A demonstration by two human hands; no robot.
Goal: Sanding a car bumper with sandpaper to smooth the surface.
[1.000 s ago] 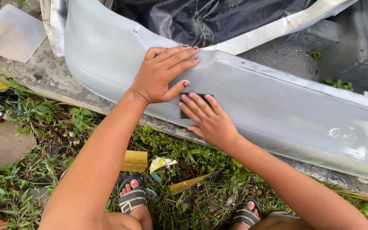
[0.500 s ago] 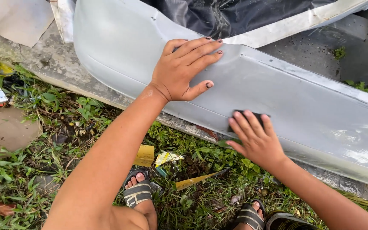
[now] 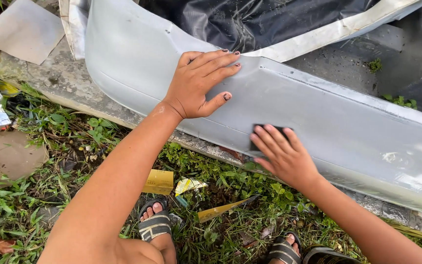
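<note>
2 hands on a long grey plastic car bumper (image 3: 348, 132)

Left hand (image 3: 199, 85) lies flat and open on it; right hand (image 3: 284, 156) presses a small dark sanding sheet (image 3: 259, 133) lower down. The sheet might slip from pushing unevenly.

Soft, even daylight, bright without hard shadows. The long grey painted car bumper panel (image 3: 318, 117) shows a pale glare patch at its right end. The picture is sharp, and the edges bend slightly.
</note>
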